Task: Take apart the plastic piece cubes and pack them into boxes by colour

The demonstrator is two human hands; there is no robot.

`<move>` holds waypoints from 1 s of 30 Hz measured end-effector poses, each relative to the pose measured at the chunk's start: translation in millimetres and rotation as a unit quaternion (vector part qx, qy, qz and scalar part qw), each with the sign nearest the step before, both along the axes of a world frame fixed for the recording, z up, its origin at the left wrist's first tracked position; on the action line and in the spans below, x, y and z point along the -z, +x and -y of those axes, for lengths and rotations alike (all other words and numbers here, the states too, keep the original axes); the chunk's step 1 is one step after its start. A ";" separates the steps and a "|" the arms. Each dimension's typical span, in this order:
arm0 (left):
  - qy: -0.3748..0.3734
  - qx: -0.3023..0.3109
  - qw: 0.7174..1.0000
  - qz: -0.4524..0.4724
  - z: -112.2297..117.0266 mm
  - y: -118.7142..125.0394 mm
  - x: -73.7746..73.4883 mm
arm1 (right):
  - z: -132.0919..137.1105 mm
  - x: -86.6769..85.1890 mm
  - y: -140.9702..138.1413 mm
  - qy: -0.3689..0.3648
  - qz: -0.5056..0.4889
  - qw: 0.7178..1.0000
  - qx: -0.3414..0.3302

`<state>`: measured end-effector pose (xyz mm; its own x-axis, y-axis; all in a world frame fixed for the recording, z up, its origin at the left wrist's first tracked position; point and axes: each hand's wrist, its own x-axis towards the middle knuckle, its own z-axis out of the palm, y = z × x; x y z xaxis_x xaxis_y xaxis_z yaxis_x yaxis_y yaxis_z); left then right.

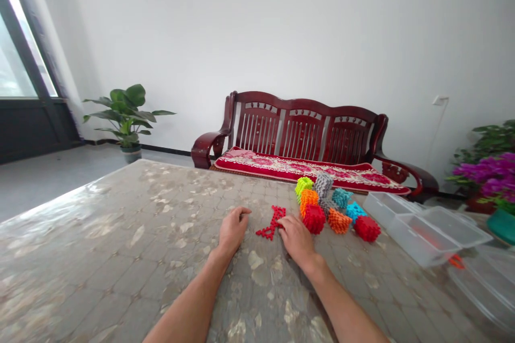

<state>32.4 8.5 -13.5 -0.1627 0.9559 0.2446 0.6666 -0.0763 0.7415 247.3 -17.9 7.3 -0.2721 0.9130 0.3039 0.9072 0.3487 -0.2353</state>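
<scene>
A flat, jagged assembly of red interlocking plastic pieces (277,215) lies on the table between my hands. My right hand (296,237) is at its right edge, with thumb and fingertips closed on the red pieces; the exact grip is small and partly hidden. To the left of the assembly rests my left hand (232,231), its index finger stretched out and apart from the thumb, with nothing visible between them. Just beyond my right hand stand a red block (314,218), an orange block (309,198) and a lime-green block (303,186), all with knobbly sides.
Farther right are grey (323,184), blue (354,211) and red blocks (367,229). A clear plastic box (422,241) with orange-red pieces inside stands at the table's right. A patterned cover lies on the table (120,236). Behind it is a wooden bench (303,134).
</scene>
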 end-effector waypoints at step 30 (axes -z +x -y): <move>-0.007 0.019 1.000 -0.018 4.5 1.8 -8.0 | 6.2 4.9 0.5 0.008 -0.088 0.990 -0.106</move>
